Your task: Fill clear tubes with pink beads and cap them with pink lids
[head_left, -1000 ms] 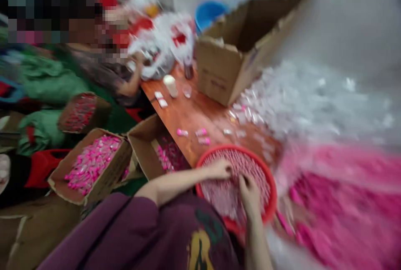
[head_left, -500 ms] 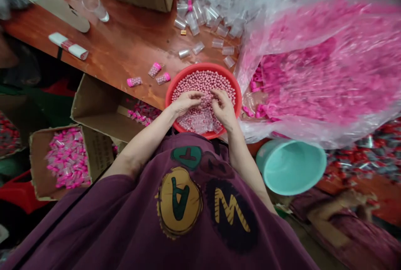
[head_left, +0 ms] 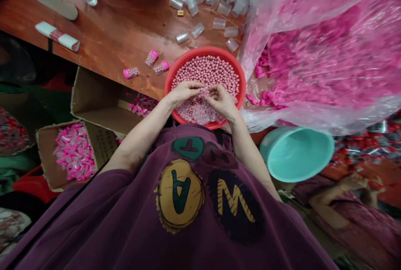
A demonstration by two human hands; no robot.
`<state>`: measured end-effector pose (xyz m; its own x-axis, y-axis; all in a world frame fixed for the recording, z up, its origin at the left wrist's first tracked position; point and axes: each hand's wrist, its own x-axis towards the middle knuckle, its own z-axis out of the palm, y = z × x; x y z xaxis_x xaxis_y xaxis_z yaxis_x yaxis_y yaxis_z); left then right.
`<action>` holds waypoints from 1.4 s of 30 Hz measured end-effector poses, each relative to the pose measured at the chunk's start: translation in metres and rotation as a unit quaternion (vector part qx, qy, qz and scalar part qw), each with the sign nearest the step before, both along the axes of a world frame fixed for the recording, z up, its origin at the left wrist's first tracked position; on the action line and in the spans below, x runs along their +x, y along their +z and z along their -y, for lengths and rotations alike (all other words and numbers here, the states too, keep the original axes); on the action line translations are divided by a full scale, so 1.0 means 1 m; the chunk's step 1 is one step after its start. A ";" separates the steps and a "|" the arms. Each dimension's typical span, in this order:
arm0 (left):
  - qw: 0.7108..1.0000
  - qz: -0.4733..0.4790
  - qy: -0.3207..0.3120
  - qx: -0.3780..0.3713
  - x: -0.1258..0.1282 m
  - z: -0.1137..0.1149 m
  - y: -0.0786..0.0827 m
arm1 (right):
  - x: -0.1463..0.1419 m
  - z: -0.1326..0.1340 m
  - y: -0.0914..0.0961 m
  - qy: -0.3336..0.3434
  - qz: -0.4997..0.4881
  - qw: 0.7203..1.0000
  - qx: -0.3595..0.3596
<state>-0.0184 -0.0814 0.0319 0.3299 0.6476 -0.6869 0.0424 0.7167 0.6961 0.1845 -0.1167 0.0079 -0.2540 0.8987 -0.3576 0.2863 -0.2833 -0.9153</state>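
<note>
Left hand (head_left: 183, 94): its fingers (head_left: 194, 88) are pressed together, pinching a small clear tube (head_left: 203, 92) between the two hands, above the basin.

Right hand (head_left: 222, 102): its fingers (head_left: 216, 91) curl in from the other side and seem to touch the same tube; the exact grip is partly hidden.

Basin: a red plastic basin (head_left: 200, 51) lies directly under the fingers, with a deep layer of pink beads (head_left: 206, 74) beyond them and a heap of clear tubes (head_left: 196, 112) on the near side.

Done: three capped, bead-filled tubes (head_left: 152, 58) lie on the desk (head_left: 106, 23) just beyond the fingers to the left. Farther left and nearer the person, a cardboard box (head_left: 103, 145) holds many more.

Left to do: loose empty tubes (head_left: 219, 23) lie on the desk beyond the fingers. A plastic bag of pink caps (head_left: 313, 53) lies to the right, and many beads remain.

Nearby: a teal tub (head_left: 296, 153) sits right of the fingers, and a co-worker's hand (head_left: 352, 182) is well apart from them.
</note>
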 end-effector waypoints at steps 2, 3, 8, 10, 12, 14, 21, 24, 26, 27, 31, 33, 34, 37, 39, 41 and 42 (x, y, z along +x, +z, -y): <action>1.000 -0.024 -0.011 0.007 0.000 0.000 -0.002 | -0.002 -0.001 -0.003 -0.002 -0.043 0.998 -0.043; 0.999 -0.031 -0.013 0.009 0.000 0.000 -0.002 | -0.004 -0.001 -0.003 -0.002 -0.055 0.997 -0.058; 0.999 -0.034 -0.013 -0.012 -0.001 0.000 0.001 | -0.010 0.002 -0.003 -0.017 -0.084 0.989 -0.117; 0.999 -0.022 -0.004 -0.026 -0.004 0.001 0.002 | -0.010 0.003 -0.003 -0.032 -0.094 0.988 -0.121; 0.999 -0.003 0.011 -0.037 -0.007 0.002 0.000 | -0.009 0.003 -0.002 -0.044 -0.104 0.987 -0.116; 0.999 0.020 0.027 -0.040 -0.009 0.003 -0.004 | -0.007 0.001 -0.001 -0.064 -0.132 0.982 -0.123; 0.998 0.058 0.013 -0.011 -0.006 0.004 -0.016 | 0.000 -0.008 -0.005 -0.043 -0.088 0.995 -0.035; 0.998 0.065 -0.007 0.006 -0.005 0.004 -0.015 | 0.000 -0.009 -0.016 -0.018 -0.053 0.998 0.033; 0.997 0.074 -0.001 0.003 -0.006 0.004 -0.015 | 0.000 -0.009 -0.024 -0.035 -0.014 0.997 0.074; 0.997 0.076 0.008 -0.002 -0.007 0.005 -0.015 | 0.000 -0.009 -0.028 -0.057 0.006 0.994 0.092; 0.996 0.077 0.038 -0.018 -0.010 0.009 -0.023 | 0.000 -0.004 -0.032 -0.102 0.063 0.980 0.162; 0.996 0.078 0.037 0.006 -0.008 0.012 -0.029 | -0.002 0.000 -0.028 -0.079 0.079 0.980 0.167; 0.996 0.072 0.026 0.035 -0.005 0.013 -0.032 | -0.005 0.003 -0.026 -0.072 0.085 0.981 0.157; 0.983 -0.022 -0.043 0.176 0.008 0.015 -0.040 | -0.017 0.011 -0.017 -0.086 0.095 0.984 0.127; 0.954 -0.116 -0.090 0.261 0.017 0.016 -0.042 | -0.020 0.015 -0.012 -0.094 0.083 0.984 0.129; 0.932 -0.181 -0.104 0.297 0.022 0.018 -0.043 | -0.012 0.016 -0.010 -0.089 0.070 0.982 0.151; 0.927 -0.198 -0.101 0.301 0.023 0.018 -0.043 | -0.001 0.017 -0.011 -0.099 0.071 0.979 0.161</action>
<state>0.0042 -0.0995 -0.0110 0.2852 0.9052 -0.3151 0.4713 0.1538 0.8684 0.1835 -0.1334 -0.0027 -0.0322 0.9972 -0.0671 0.3861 -0.0495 -0.9211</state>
